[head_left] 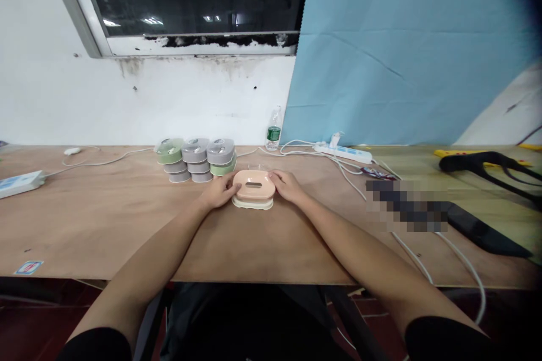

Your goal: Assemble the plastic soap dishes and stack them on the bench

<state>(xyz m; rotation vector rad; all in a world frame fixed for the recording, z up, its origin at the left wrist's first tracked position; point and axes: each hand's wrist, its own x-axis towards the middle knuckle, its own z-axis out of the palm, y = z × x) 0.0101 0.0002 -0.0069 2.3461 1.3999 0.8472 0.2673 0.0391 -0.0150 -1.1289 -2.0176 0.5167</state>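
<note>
**Peach dish [254, 193] held between your left hand [220, 190] and right hand [285, 184]**

You grip it by its two short ends, your left thumb on the near left part of the rim and your right thumb at the far right. The slot in its middle faces up. Just below it shows a cream base [253, 205]; you cannot tell from here whether the two touch. Both sit over the brown tabletop [258, 254] in front of you. Near your left hand, grey and green containers [196, 150] stand in three stacks. Beyond your right hand, a clear bottle [274, 134] stands upright by the wall, left of a white power strip [346, 153].
</note>
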